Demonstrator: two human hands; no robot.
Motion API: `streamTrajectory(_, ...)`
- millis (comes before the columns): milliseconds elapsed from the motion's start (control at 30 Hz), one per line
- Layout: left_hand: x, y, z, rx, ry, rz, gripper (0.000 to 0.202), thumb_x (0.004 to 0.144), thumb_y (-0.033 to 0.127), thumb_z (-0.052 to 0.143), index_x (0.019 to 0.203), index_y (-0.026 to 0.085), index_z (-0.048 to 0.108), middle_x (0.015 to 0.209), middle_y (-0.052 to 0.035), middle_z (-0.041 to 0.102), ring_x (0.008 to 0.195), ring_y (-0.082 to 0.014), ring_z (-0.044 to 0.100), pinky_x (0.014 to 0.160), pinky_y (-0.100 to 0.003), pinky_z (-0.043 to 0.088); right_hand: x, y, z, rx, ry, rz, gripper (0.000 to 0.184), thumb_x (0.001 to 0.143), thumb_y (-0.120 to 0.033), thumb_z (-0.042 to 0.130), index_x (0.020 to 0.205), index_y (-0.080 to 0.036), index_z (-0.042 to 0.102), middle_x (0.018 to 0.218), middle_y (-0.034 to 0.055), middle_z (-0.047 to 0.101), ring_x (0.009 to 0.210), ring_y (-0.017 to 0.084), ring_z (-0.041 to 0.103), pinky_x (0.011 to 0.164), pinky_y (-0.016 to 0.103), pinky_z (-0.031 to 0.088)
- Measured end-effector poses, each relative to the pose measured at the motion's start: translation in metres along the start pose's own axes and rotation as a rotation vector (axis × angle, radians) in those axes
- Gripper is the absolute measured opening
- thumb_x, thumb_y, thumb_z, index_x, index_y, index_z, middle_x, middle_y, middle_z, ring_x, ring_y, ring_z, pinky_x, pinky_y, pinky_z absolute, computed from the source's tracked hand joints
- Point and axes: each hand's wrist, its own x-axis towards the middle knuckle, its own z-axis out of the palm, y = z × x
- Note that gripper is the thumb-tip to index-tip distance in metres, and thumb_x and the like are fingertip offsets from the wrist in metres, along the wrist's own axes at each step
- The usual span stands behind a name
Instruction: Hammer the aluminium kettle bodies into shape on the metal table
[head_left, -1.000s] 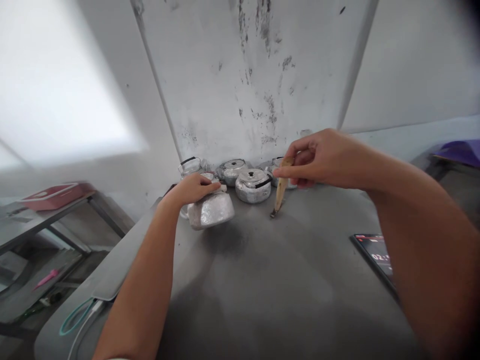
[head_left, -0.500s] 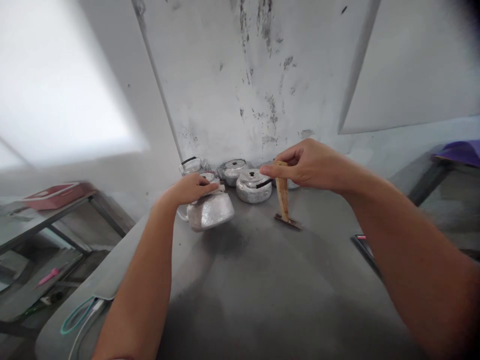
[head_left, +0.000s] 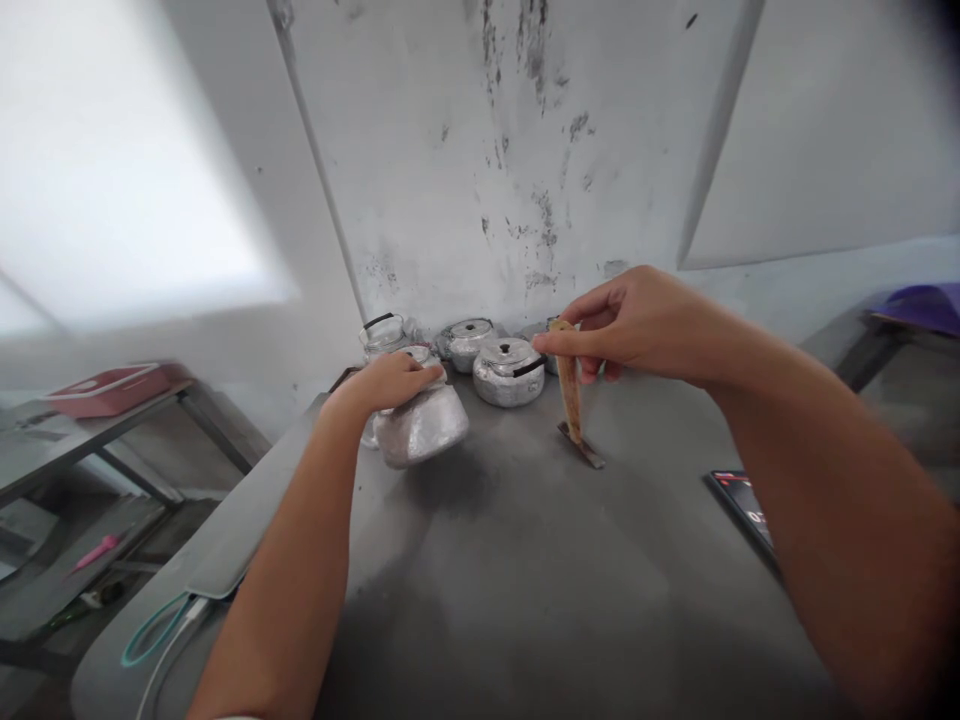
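Observation:
My left hand (head_left: 396,380) is closed around the top of a dented silver metal kettle (head_left: 424,428), which hangs tilted just above the grey table. The part under my fingers is hidden. Between thumb and fingers, my right hand (head_left: 611,325) grips the upper end of a hammer's wooden handle. The hammer (head_left: 571,400) points head down, its narrow metal head at the table surface; I cannot tell whether it touches. Just left of the hammer stands a lidded silver kettle (head_left: 508,375) with a black handle grip.
More silver kettles (head_left: 466,345) stand along the stained wall (head_left: 525,200). A dark-framed screen (head_left: 742,505) lies by my right forearm. Cables (head_left: 169,635) hang at the table's left edge. On a side table at left sits a red tray (head_left: 112,390); purple cloth (head_left: 926,305) is at right.
The hammer has shifted slightly right and its head has turned. My right hand has risen a little, with fingers looser. The kettle in my left hand has tilted slightly.

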Motion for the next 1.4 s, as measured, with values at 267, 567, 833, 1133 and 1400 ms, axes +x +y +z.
streamTrajectory(267,0.000,0.007,0.009,-0.056,0.048,0.144,0.061,0.087,0.072,0.052,0.056,0.020,0.057,0.055,-0.0016,0.045,0.054,-0.0162,0.042,0.053,-0.030,0.028,0.012,0.016,0.005,-0.108,0.185,0.027,0.054,0.069,-0.076,0.076,0.063,-0.024,0.064,0.050,0.0020,0.058,0.044,0.014,0.047,0.047,0.033,0.038)
streamTrajectory(567,-0.002,0.008,0.006,-0.108,-0.034,0.138,0.061,0.084,0.072,0.056,0.054,0.019,0.054,0.054,-0.0001,0.040,0.051,-0.0136,0.035,0.050,-0.030,0.025,0.010,0.011,0.009,-0.235,0.363,-0.001,0.068,0.068,-0.082,0.071,0.053,-0.025,0.038,0.049,-0.0012,0.037,0.050,0.015,0.034,0.049,0.033,0.026)
streamTrajectory(833,-0.001,0.009,0.007,-0.084,-0.029,0.117,0.061,0.085,0.074,0.053,0.057,0.020,0.057,0.056,-0.0014,0.046,0.051,-0.0143,0.038,0.051,-0.031,0.027,0.011,0.011,0.011,-0.161,0.306,0.011,0.061,0.072,-0.079,0.071,0.055,-0.025,0.048,0.047,-0.0019,0.031,0.049,0.015,0.032,0.051,0.033,0.024)
streamTrajectory(1133,-0.004,0.004,0.001,-0.056,-0.035,0.156,0.064,0.086,0.076,0.050,0.055,0.020,0.054,0.055,0.0001,0.037,0.051,-0.0144,0.034,0.052,-0.032,0.026,0.009,0.009,0.007,0.068,0.116,0.078,0.049,0.078,-0.074,0.069,0.065,-0.027,0.071,0.042,-0.0042,0.035,0.041,0.012,0.033,0.048,0.034,0.031)
streamTrajectory(1400,-0.008,0.003,-0.004,-0.093,-0.070,0.120,0.063,0.086,0.074,0.053,0.055,0.020,0.053,0.054,-0.0009,0.039,0.049,-0.0138,0.033,0.051,-0.032,0.025,0.020,0.023,0.005,0.011,0.288,0.156,0.045,0.081,-0.064,0.071,0.064,-0.023,0.068,0.053,0.0027,0.057,0.048,0.016,0.049,0.052,0.034,0.041)
